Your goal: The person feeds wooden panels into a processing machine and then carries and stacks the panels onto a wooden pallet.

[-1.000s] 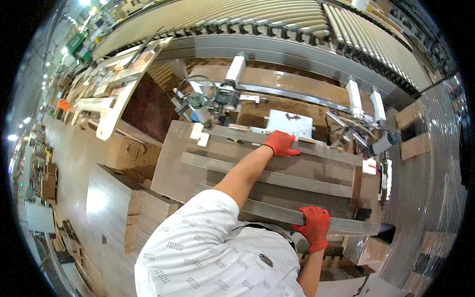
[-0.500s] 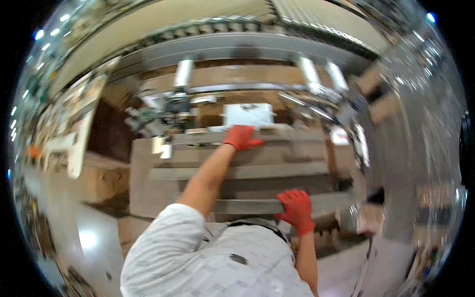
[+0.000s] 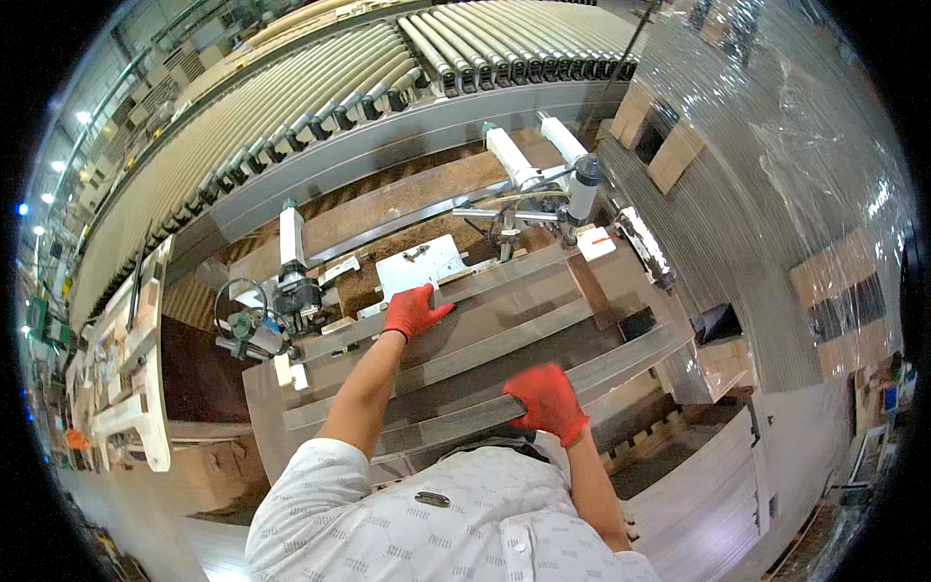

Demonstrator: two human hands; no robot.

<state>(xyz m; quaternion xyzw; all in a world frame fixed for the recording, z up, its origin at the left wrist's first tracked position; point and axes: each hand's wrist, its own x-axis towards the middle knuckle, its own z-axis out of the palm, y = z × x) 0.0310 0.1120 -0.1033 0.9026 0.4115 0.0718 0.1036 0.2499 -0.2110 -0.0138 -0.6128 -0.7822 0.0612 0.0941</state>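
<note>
Several long grey wood-look boards lie across the work table in front of me. My left hand (image 3: 414,312), in a red glove, is on the far board (image 3: 499,279), fingers over its far edge and thumb stretched to the right. Just beyond those fingers sits a white plate (image 3: 419,266). A middle board (image 3: 485,354) lies between my hands. Nearer my body, the red-gloved right hand (image 3: 548,403) is closed over the near board (image 3: 621,362); its upper edge is blurred. Its fingertips are partly hidden.
Clamp-like machine units stand at the left (image 3: 296,291) and right (image 3: 580,189) of the table. A roller conveyor (image 3: 291,126) runs behind. At right rises a film-wrapped stack of boards (image 3: 766,213). A pale wooden frame (image 3: 145,388) stands at left.
My view has swung, so the table now appears tilted and sharper. Both hands are still at the same boards; the right hand shows slight motion blur.
</note>
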